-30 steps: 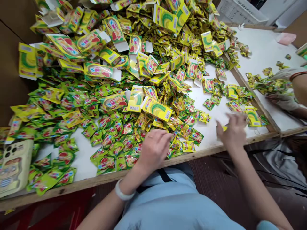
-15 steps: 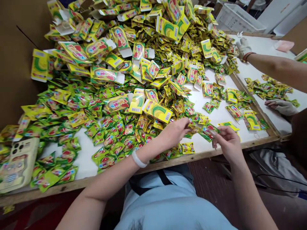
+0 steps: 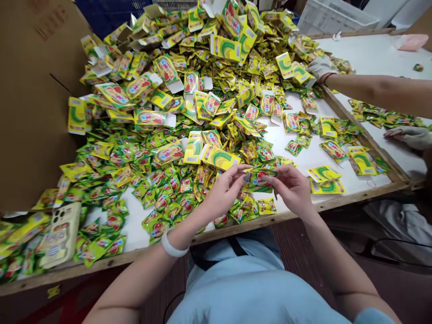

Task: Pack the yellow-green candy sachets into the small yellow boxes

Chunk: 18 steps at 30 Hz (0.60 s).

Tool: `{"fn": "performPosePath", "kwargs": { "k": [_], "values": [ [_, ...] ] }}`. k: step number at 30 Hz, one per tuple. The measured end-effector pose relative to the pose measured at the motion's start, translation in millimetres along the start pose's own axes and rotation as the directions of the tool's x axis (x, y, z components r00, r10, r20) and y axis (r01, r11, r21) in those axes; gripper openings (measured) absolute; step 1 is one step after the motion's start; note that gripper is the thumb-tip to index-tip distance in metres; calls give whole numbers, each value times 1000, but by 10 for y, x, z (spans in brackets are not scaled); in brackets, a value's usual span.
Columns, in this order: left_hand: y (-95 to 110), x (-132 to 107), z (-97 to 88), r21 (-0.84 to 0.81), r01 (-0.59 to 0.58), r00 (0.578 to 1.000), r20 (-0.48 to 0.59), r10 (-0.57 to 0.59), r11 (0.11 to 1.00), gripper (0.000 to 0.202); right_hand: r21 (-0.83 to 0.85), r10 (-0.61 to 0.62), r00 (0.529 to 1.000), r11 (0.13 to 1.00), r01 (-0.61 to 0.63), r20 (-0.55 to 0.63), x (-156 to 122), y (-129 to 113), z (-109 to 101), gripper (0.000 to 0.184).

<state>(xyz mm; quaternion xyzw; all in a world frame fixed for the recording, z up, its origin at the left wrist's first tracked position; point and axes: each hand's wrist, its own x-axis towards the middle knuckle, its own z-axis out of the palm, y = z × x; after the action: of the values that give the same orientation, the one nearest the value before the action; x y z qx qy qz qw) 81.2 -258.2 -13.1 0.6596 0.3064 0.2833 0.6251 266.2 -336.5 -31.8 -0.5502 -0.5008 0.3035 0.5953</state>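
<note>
The single view looks from the wearer's head, facing forward and steeply down, with the blue shirt [image 3: 263,294] nearest at the bottom edge. The left hand [image 3: 224,193] and right hand [image 3: 295,191] come close, near mid-frame. The front edge of the table [image 3: 135,225] slants up rightward; beyond it, the heap of packets and boxes [image 3: 219,76] fills the upper middle, while a white crate [image 3: 337,18] sits farther off, top right.

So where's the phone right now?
In the head view, the phone lies at the lower left, near the table's wooden front edge, with green packets just to its right.
</note>
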Motion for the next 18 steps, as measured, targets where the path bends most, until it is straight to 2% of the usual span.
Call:
{"fn": "performPosePath", "kwargs": {
  "k": [4,6,8,9,11,13,15,16,18],
  "values": [
    [-23,-28,70,24,0,999,-34,1,1000,37,-73,-21,999,997,24,46,31,98,38,14],
    [-86,-31,71,32,-11,998,-62,13,999,39,-90,0,1000,996,1,5,37,158,88,15],
    [-148,-48,46,13,-20,996,-85,21,1000,36,-66,48,997,996,-52,-56,50,216,144,26],
    [-168,-62,24,3,-23,996,-87,23,1000,33,-34,85,995,996,-86,-45,61,237,167,35],
    [-174,-94,-34,30,-37,996,-85,39,999,31,42,159,981,985,-164,109,103,243,197,50],
    [-136,-109,-107,132,-87,993,-72,97,987,31,72,175,927,975,-209,331,185,196,212,41],
    [-88,-83,-193,295,-200,973,-56,226,934,35,54,133,895,984,-172,426,317,124,229,25],
    [-78,-53,-240,394,-265,950,-51,309,880,40,43,109,910,990,-137,400,400,98,245,20],
    [-115,29,-337,611,-330,893,-44,447,719,54,71,100,965,990,-121,243,574,109,293,16]
  ]
}}
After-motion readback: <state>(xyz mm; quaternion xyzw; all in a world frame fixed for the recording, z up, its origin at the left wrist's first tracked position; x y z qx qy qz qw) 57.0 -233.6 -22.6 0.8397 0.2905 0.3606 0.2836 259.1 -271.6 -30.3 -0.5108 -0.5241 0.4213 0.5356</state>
